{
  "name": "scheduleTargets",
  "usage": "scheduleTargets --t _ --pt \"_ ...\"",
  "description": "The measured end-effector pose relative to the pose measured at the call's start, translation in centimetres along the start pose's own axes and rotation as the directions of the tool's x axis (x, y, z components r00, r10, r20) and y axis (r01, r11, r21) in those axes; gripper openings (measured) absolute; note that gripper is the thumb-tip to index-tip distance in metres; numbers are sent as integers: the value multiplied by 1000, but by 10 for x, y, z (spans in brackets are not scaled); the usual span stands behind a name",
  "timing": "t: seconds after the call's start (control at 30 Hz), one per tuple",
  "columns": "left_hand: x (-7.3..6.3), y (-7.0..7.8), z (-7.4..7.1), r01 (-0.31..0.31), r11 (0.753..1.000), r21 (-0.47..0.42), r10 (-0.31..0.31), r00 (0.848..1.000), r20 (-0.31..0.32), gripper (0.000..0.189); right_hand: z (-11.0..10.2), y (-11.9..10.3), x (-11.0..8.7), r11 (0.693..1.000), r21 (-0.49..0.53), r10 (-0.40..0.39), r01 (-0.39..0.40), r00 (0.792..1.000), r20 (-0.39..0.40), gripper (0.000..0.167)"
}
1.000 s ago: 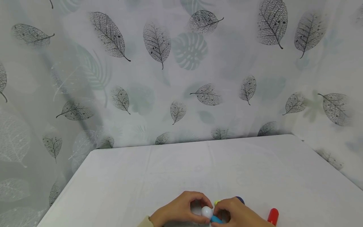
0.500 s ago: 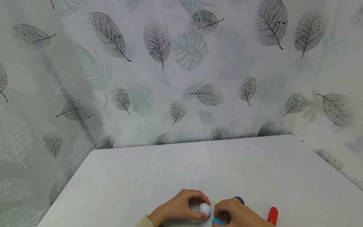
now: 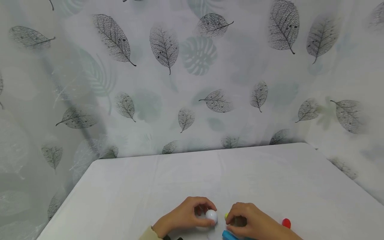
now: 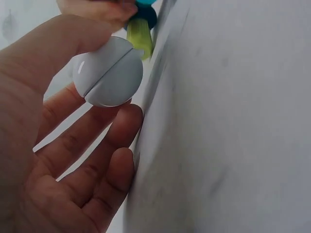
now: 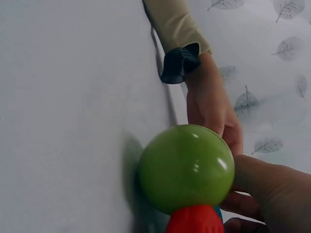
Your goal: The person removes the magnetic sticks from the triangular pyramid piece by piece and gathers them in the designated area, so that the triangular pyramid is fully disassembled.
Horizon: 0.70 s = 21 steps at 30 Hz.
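Note:
A glossy white ball (image 3: 211, 216) with a seam round it is held between the thumb and fingers of my left hand (image 3: 187, 213). In the left wrist view the thumb lies on top of the ball (image 4: 109, 73), fingers below. My right hand (image 3: 250, 218) hovers to its right, fingers bent, a gap between thumb and index finger. Just below its fingertips lies a blue piece (image 3: 229, 235), apart from them. A yellow-green piece (image 3: 226, 216) shows behind the index finger. In the right wrist view, a green ball (image 5: 187, 170) touching a red piece (image 5: 195, 221) partly covers the right hand.
A red piece (image 3: 286, 223) lies right of the right forearm. More blue (image 3: 249, 238) shows under the right hand at the lower edge. The white table (image 3: 135, 190) runs back to a leaf-patterned curtain (image 3: 186, 83).
My right hand has let go of the blue piece and risen slightly away from it. My left hand, still holding the white ball, has shifted a little left and up.

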<state>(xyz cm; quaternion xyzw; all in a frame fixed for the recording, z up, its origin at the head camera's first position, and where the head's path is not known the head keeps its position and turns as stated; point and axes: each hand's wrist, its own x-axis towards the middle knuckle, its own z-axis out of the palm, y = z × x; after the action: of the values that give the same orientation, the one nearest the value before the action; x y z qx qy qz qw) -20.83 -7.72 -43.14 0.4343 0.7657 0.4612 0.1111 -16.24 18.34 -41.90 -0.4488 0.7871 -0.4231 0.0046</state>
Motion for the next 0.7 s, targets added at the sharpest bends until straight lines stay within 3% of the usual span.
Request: scheduleTargets --t 0.2,0.33,0.47,0.7 --pt "-1 -5 -11 55 998 39 -53 998 -46 25 -13 4 -5 968 -240 -74 78 997 26 10" --pt "-1 -10 -18 98 994 43 -95 993 -76 27 -19 8 -8 939 -339 -43 53 998 40 13" --pt "-2 -16 -27 126 991 52 -120 987 -104 29 -24 9 -8 947 -319 55 -32 997 62 14" --pt "-1 -26 -42 156 983 98 -135 973 -188 32 -29 10 -8 969 -178 190 -173 978 87 17"
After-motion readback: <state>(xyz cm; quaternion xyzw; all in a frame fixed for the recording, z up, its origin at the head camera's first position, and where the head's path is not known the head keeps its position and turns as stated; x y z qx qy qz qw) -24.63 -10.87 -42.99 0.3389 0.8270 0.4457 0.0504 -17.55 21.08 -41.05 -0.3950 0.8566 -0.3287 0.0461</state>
